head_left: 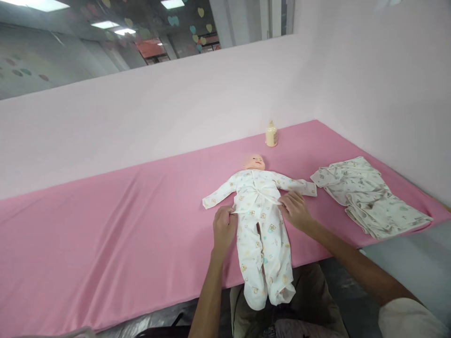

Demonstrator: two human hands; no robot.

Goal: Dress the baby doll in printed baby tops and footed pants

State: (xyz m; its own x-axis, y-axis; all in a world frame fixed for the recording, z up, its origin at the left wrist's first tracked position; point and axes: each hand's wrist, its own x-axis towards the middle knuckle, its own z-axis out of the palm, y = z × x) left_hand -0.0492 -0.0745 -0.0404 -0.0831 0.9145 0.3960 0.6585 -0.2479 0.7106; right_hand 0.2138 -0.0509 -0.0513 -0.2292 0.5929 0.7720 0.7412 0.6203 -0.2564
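Note:
A baby doll (255, 162) lies face up on the pink-covered table, its head toward the wall. It wears a white printed baby outfit (252, 188) with long sleeves and legs; the feet hang over the table's front edge. At the waist's left side, my left hand (224, 227) is closed on a thin white tie of the outfit. My right hand (295, 209) pinches another white tie at the right side, below the doll's sleeve. Both ties are drawn outward from the middle of the waist, where the cloth gathers.
A cream pump bottle (271, 134) stands behind the doll near the wall. Folded printed baby clothes (373, 197) lie at the right. The pink cloth (158, 234) has creases at the left. A wall borders the right end.

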